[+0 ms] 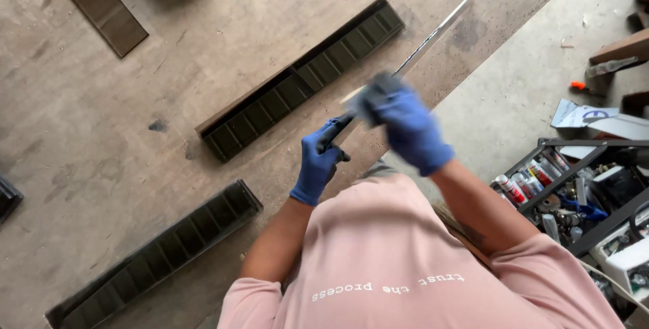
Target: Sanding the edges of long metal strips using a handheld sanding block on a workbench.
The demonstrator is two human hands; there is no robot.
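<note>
- the left hand, in a blue glove, has its grip pressed around the dark handle of a long thin metal blade – the blade runs up and to the right from the hand, over the brown desk.
- the right hand, also in a blue glove, has its grip closed on a grey cloth; the cloth sits on the blade just above the handle. this hand is blurred, so i cannot tell the fingers one by one.
- on the desk lie two long dark green ribbed trays: one tray is just beyond the hands, the other tray is lower left, well apart from the first.
- a flat brown strip lies at the top left of the desk.
- at the right, on the floor beside the desk, stands a black crate – inside it are white tubes with red marks, small cans and mixed tools, too small to tell each.
- a white folded carton with a blue round sign lies just above the crate.
- a small orange-tipped tool lies on the grey floor further up.
</note>
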